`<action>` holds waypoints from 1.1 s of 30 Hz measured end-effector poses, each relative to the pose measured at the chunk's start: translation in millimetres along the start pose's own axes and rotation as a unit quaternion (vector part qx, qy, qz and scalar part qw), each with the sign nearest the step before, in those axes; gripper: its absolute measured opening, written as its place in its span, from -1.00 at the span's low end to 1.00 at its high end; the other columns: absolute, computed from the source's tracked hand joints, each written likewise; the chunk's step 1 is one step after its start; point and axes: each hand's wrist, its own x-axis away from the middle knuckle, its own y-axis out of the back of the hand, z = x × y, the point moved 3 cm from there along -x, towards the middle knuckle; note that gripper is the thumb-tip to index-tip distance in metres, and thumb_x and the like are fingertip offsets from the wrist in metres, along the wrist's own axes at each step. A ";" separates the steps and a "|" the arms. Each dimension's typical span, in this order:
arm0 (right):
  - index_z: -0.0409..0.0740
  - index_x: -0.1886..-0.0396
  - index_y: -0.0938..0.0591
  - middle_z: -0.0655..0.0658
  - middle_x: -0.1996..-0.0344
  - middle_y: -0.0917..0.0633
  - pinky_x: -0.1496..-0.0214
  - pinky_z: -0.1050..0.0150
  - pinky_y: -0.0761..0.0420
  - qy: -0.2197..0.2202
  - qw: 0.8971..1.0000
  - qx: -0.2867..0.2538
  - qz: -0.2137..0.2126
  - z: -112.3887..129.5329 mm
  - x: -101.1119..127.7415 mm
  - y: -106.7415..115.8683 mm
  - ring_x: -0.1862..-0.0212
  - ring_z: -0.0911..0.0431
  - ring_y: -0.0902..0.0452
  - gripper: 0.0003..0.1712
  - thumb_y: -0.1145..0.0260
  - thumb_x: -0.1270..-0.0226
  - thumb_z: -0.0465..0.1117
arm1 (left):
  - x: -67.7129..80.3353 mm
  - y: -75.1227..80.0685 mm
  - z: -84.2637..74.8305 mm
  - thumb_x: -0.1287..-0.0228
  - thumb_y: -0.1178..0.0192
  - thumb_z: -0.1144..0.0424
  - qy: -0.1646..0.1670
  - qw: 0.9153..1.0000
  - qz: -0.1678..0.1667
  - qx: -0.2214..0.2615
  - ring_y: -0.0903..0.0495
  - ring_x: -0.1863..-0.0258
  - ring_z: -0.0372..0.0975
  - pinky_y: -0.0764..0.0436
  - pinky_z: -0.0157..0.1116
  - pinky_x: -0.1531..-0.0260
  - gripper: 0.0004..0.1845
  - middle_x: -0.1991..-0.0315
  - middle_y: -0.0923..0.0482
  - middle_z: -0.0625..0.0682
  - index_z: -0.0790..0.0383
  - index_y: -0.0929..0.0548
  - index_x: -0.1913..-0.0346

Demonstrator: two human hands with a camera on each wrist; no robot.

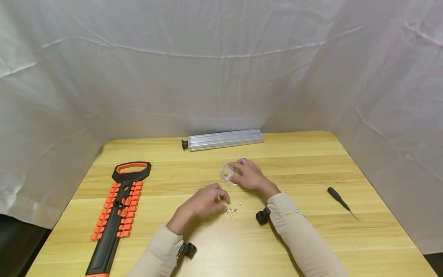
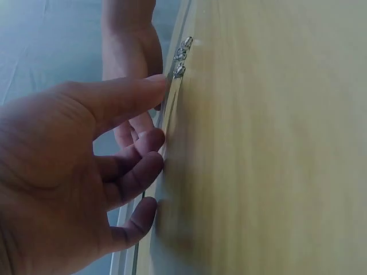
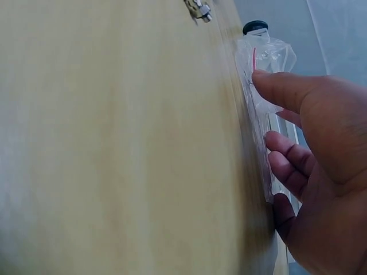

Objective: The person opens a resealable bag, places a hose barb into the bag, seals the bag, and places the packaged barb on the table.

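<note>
Head view: wood-grain table (image 1: 363, 165), black-and-orange rack (image 1: 112, 215) at its left, silver metal bar (image 1: 226, 139) near far edge. Left hand (image 1: 207, 198): fingers loosely curled, thumb and forefinger apart, nothing seen held. Right hand (image 1: 250, 175): fingers bent, grip can't be told from here. Screwdriver (image 1: 340, 199) far right. Clear plastic bag (image 1: 225, 175), right thumb touching it. Small metal pieces (image 1: 232, 210), loose on table, just beside left thumb.

Beige sleeves (image 1: 304, 236), black wrist cameras (image 1: 262, 216)
</note>
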 end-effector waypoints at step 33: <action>0.24 -0.35 -0.42 -0.03 -0.10 -0.49 -0.12 0.03 -0.31 -0.006 1.000 -0.019 0.000 -2.6 -0.5 -1.7 -0.11 0.05 -0.35 -0.35 -0.32 -0.25 0.10 | 2.3 -5.6 -9.7 -0.20 -0.33 0.07 -0.048 0.996 0.019 -0.070 -0.35 0.20 -0.34 -0.32 -0.21 0.13 -0.95 0.22 -0.47 -0.21 -0.21 -0.75 0.29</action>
